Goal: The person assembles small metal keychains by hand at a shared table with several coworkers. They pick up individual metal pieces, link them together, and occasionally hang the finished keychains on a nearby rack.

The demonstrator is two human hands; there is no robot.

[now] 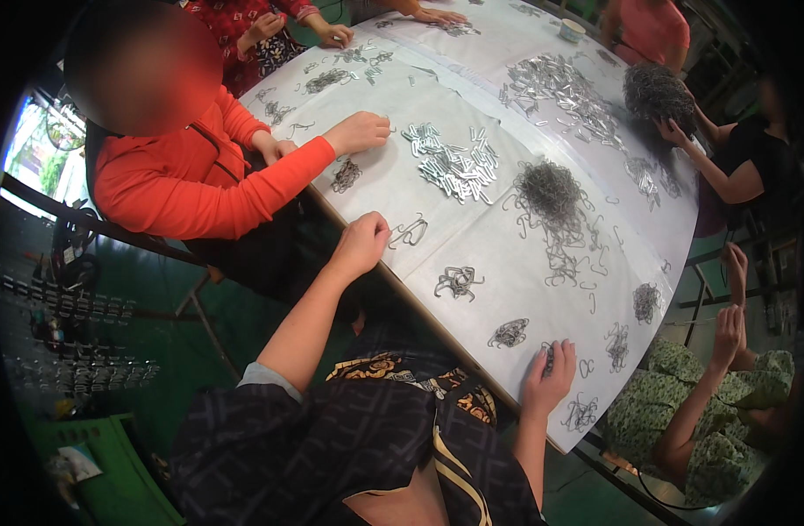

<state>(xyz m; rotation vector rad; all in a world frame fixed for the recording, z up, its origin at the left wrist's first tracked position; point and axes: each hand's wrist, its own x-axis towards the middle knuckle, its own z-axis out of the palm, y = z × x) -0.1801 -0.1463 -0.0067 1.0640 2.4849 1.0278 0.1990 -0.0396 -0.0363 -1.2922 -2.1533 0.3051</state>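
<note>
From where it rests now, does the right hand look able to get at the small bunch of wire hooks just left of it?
Probably yes. The right hand lies on the table edge and the small bunch of wire hooks sits close beside it, with only bare white table between.

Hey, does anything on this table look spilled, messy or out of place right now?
Nothing looks damaged. Around the big wire pile loose hooks trail across the table, tangled rather than bunched like the small bundles nearer the left hand and right hand. That looks like ordinary sorting scatter, not a spill.
</note>
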